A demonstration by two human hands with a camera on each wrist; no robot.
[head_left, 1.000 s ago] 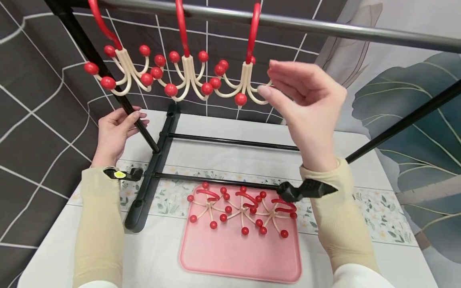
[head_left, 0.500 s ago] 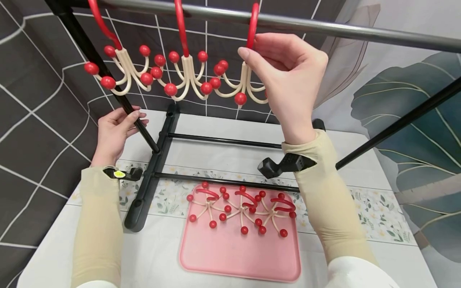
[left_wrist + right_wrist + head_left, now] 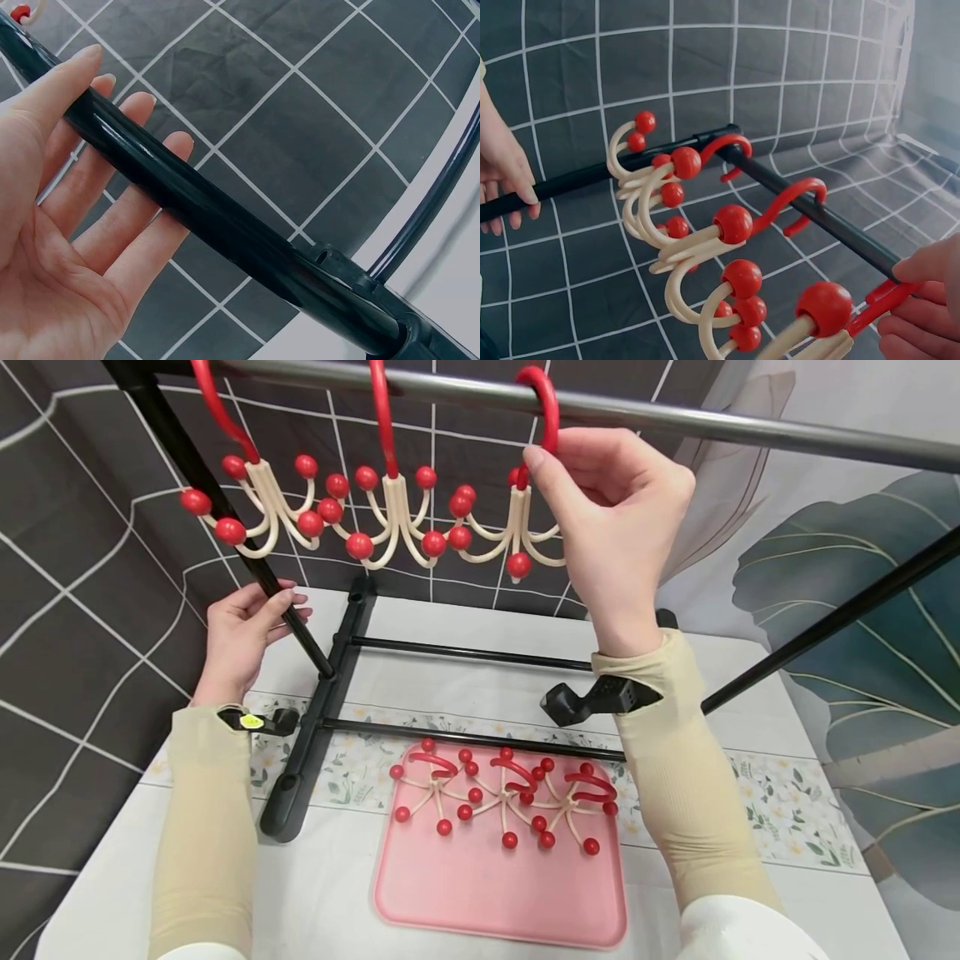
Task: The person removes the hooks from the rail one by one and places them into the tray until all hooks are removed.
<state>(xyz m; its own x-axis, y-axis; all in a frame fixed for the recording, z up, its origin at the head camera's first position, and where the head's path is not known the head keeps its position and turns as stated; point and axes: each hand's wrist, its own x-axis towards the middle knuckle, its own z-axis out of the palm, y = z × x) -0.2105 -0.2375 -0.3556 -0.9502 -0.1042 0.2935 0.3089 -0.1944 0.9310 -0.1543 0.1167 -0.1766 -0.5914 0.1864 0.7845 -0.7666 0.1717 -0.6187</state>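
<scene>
Three hangers with red hooks, cream arms and red ball tips hang from the rack's grey top bar (image 3: 450,387): a left one (image 3: 272,510), a middle one (image 3: 395,518) and a right one (image 3: 517,522). My right hand (image 3: 618,518) pinches the right hanger by its red hook, just under the bar; that hook still loops over the bar. In the right wrist view the fingertips (image 3: 922,315) are at the hook's stem. My left hand (image 3: 238,635) loosely holds the rack's black side post (image 3: 202,202), thumb on one side and fingers behind it.
On a pink tray (image 3: 498,893) lie three more red-and-cream hangers (image 3: 504,797). Black lower rails (image 3: 480,652) and a black foot (image 3: 300,760) stand on the white table (image 3: 322,893). Dark cloth with a white grid (image 3: 67,610) is at the left and back, a leaf-patterned curtain (image 3: 862,610) at the right.
My right hand has come in from the right, taken hold of the right hanger's hook, and that hanger has turned slightly and shifted a little right. The left hand stays on the post.
</scene>
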